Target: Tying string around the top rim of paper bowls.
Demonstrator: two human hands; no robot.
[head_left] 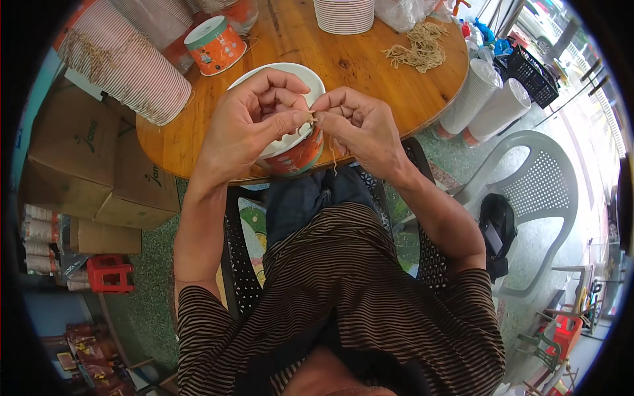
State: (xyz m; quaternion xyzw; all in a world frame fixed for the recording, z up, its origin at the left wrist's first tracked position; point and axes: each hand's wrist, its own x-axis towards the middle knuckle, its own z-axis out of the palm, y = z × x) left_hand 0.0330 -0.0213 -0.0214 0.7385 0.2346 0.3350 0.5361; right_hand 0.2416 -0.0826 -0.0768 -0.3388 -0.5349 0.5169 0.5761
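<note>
My left hand (247,122) and my right hand (366,129) meet over the rim of a paper bucket (290,162), orange outside and white inside. Thumb and forefinger of each hand pinch a thin tan string (333,157), whose loose end hangs down below my right fingers. Whether the string is knotted between the fingertips is too small to tell. The bucket stands upright at the table's near edge, partly hidden by my hands. Beyond it on the left is a smaller orange paper cup (214,46), apparently upside down.
Wooden round table (343,53) carries a tan string pile (422,49), a stack of white paper tubs (344,14) and long nested stacks (125,63) at left. Cardboard boxes (72,142) and a red stool (110,273) stand left; a grey plastic chair (538,171) stands right.
</note>
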